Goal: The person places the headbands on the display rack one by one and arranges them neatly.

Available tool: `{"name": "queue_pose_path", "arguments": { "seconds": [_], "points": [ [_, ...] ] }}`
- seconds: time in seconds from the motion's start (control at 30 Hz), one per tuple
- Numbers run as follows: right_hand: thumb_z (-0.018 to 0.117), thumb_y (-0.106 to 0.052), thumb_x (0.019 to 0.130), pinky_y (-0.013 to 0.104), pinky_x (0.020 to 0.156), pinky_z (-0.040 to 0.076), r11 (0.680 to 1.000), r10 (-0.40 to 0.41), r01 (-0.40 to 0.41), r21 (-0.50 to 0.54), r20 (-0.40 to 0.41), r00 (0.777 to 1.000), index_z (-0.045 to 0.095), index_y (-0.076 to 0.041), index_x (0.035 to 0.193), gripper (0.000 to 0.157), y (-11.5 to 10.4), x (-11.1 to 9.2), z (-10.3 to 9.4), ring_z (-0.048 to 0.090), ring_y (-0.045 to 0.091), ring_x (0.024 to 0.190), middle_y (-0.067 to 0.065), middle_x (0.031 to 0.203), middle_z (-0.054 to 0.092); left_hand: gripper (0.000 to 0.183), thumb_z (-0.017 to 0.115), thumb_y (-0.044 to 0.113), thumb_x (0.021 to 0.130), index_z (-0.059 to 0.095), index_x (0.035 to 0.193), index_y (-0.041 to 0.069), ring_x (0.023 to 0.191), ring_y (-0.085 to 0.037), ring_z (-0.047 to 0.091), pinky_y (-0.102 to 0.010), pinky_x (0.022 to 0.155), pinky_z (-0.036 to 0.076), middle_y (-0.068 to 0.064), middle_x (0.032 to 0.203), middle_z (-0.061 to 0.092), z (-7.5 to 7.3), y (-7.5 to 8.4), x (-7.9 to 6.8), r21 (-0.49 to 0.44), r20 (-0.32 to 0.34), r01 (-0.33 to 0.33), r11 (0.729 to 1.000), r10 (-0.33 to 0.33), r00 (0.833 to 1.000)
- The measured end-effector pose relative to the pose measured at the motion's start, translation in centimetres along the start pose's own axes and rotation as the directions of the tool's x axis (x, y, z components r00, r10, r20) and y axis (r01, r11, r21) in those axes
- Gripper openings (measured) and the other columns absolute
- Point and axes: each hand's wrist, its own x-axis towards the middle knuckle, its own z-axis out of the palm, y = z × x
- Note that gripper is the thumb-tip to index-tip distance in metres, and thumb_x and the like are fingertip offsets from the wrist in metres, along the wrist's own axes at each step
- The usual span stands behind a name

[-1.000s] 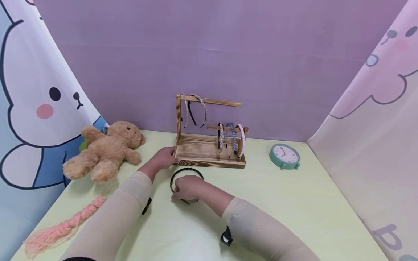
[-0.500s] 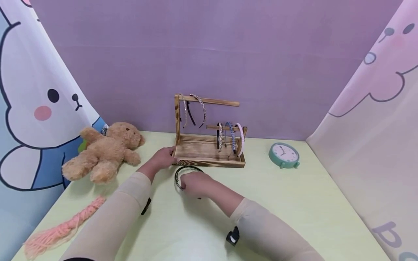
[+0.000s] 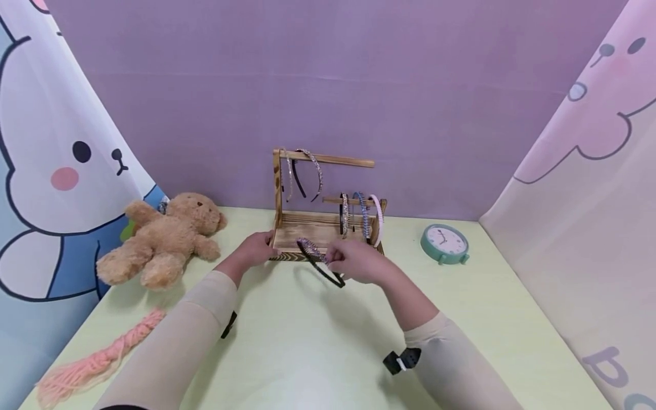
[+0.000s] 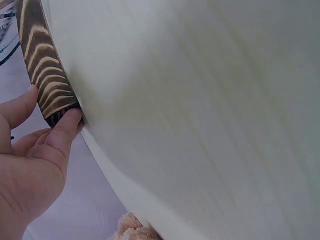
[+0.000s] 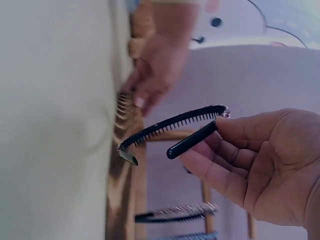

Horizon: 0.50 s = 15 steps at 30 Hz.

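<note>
In the head view, my right hand holds a black headband with a glittery top, tilted in the air before the wooden headband rack. The right wrist view shows thumb and fingers pinching one end of this toothed headband. My left hand grips the rack's front left corner. Up close in the left wrist view, thumb and fingers sit either side of that striped wooden corner. A glittery headband hangs on the upper bar beside a thinner one.
On the lower bar hang a sparkly headband, a blue headband and a pink headband. A teddy bear lies left, with pink yarn nearer. A green clock stands right on the pale table.
My right hand has raised the black headband off the table, moving up and right toward the rack and turning it so its glittery side shows. The left hand stays on the rack corner.
</note>
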Motion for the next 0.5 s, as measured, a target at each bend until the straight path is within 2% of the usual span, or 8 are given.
{"name": "queue_pose_path", "arguments": {
  "seconds": [0.1,0.23,0.37,0.5],
  "points": [
    [0.061,-0.01,0.095,0.029,0.068,0.058,0.995,-0.006,0.011,0.103,-0.053,0.999,0.063,-0.007,0.103,0.008,0.4,-0.9,-1.4,0.065,0.023,0.083,0.005,0.09,0.064,0.074,0.06,0.024,0.097,0.021,0.157,0.008,0.14,-0.041,0.035,-0.054,0.114,0.032,-0.022,0.154,0.037,0.0,0.0,0.1,0.005,-0.003,0.003,1.0,-0.003,1.0],
    [0.062,-0.011,0.096,0.031,0.072,0.057,0.982,-0.017,0.041,0.183,-0.131,0.991,0.063,-0.006,0.105,0.011,0.6,-2.1,-3.4,0.063,0.023,0.086,0.008,0.094,0.063,0.074,0.06,0.024,0.097,0.02,0.157,0.008,0.142,-0.041,0.032,-0.054,0.115,0.031,-0.021,0.155,0.035,0.0,-0.1,0.1,0.009,0.001,0.003,1.0,-0.003,1.0],
    [0.062,-0.011,0.095,0.035,0.077,0.057,0.971,-0.041,0.092,0.221,-0.222,0.974,0.064,-0.008,0.106,0.012,0.8,-3.3,-5.3,0.061,0.023,0.089,0.01,0.097,0.063,0.074,0.059,0.023,0.097,0.02,0.157,0.008,0.143,-0.042,0.03,-0.055,0.115,0.029,-0.021,0.156,0.033,0.0,-0.2,0.1,0.002,0.006,0.005,1.0,-0.005,1.0],
    [0.064,-0.012,0.094,0.037,0.084,0.055,0.96,-0.053,0.138,0.242,-0.326,0.944,0.064,-0.007,0.106,0.014,1.2,-4.5,-7.2,0.061,0.024,0.093,0.01,0.099,0.063,0.074,0.059,0.023,0.097,0.019,0.157,0.007,0.143,-0.042,0.029,-0.055,0.116,0.028,-0.023,0.156,0.033,0.0,-0.1,0.1,0.0,0.012,0.002,1.0,-0.002,1.0]
  ]
}}
